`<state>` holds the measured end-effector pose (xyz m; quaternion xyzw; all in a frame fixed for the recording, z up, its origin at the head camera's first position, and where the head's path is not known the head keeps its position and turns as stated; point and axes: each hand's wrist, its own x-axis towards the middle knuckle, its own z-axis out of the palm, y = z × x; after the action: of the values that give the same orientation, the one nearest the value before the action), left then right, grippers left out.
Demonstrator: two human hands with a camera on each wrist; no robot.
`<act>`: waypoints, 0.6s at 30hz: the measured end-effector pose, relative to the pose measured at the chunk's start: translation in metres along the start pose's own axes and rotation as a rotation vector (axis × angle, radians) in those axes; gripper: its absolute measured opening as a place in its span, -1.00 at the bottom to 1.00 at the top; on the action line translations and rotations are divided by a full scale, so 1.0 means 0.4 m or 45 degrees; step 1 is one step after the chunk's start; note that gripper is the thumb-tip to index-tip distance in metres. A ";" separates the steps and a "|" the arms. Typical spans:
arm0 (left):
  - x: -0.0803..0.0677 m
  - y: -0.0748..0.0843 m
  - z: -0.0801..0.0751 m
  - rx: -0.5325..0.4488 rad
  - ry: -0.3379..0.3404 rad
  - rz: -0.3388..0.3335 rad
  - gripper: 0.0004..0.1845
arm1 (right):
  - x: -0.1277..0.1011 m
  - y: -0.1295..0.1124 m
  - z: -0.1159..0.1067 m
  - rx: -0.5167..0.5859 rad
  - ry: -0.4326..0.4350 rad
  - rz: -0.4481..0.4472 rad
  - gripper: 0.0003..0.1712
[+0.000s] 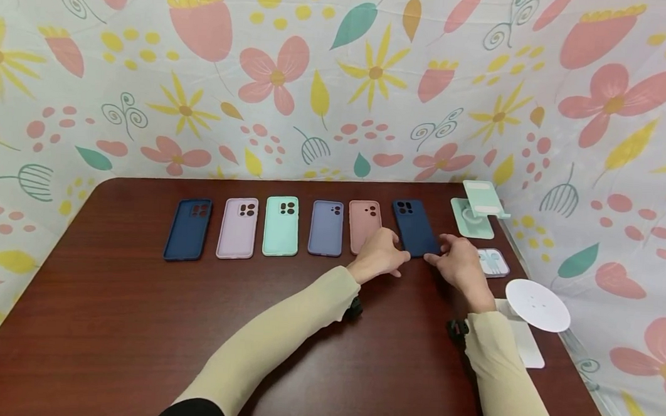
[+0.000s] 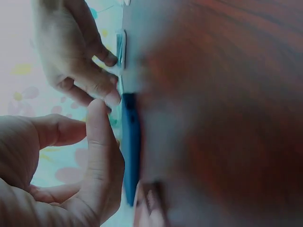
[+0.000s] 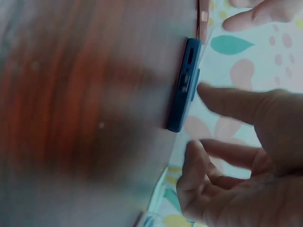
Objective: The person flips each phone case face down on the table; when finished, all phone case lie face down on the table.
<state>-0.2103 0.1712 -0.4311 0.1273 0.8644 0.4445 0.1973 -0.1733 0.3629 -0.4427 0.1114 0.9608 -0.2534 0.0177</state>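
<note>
A dark blue phone case point(image 1: 415, 228) lies camera side up at the right end of a row on the table. My left hand point(image 1: 379, 256) is by its lower left corner, overlapping the bottom of a pink phone case point(image 1: 364, 219). At the lower right corner is my right hand point(image 1: 459, 265), thumb close to the edge. Seen edge-on in the left wrist view, the dark blue case point(image 2: 132, 151) lies beyond my left thumb, outside my loosely bent fingers. The right wrist view has a gap between my right thumb and fingers, with the case point(image 3: 182, 90) beside them.
Further left lie lavender point(image 1: 325, 229), mint point(image 1: 281, 226), pale lilac point(image 1: 238, 228) and another dark blue point(image 1: 187, 229) phone case. On the right stand a mint phone stand point(image 1: 472, 223), a small earphone box point(image 1: 493, 263) and a white round-topped stand point(image 1: 537, 305). Patterned cloth borders the table.
</note>
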 end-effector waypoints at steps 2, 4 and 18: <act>-0.013 -0.007 -0.025 0.053 -0.007 0.017 -0.45 | -0.007 -0.014 0.002 0.010 0.045 -0.002 -0.24; -0.024 -0.016 -0.050 0.119 0.003 0.044 -0.56 | -0.015 -0.029 0.001 0.021 0.070 -0.014 -0.23; -0.033 -0.104 -0.155 0.323 0.124 0.060 -0.78 | -0.020 -0.129 0.046 0.125 0.029 -0.212 -0.30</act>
<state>-0.2285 0.0978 -0.4295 0.1497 0.9190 0.3420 0.1269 -0.1773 0.3086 -0.4331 0.0347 0.9533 -0.2994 -0.0196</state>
